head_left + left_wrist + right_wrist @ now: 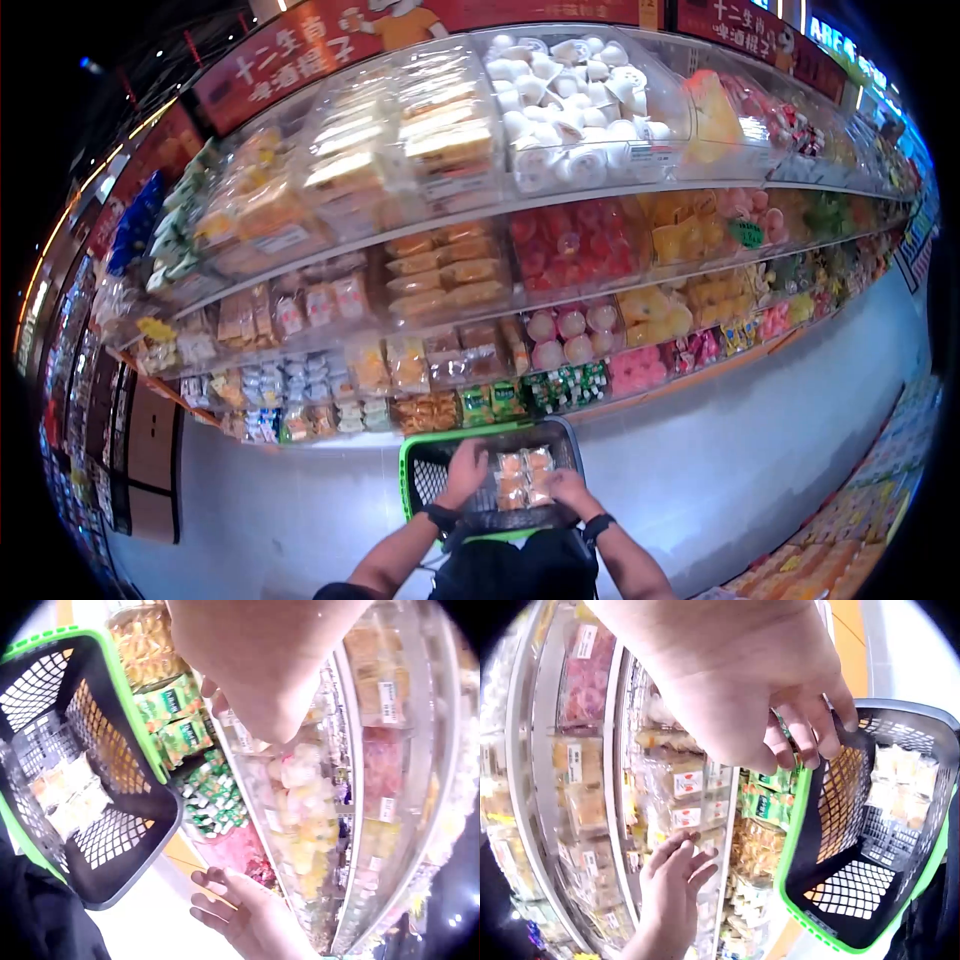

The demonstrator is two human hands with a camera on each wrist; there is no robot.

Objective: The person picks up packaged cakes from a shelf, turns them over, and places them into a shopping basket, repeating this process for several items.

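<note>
A black shopping basket with a green rim (405, 470) is in front of the person's body in the head view. Inside it lie several clear-wrapped packs of pastry-like snacks (525, 478), side by side on the mesh bottom. The left hand (468, 472) hovers over the basket's left part, holding nothing; its fingers show loosely bent in the right wrist view. Over the right side of the basket, close to the packs in the head view, is the right hand (570, 490). Its fingers (799, 739) hang relaxed with nothing between them in the right wrist view.
Tiered shelves of packaged snacks rise ahead, with white cups (575, 95) at the top and green packets (490, 402) low down near the basket. A pale floor (660, 460) runs alongside. More wrapped goods (820, 560) are at the lower right.
</note>
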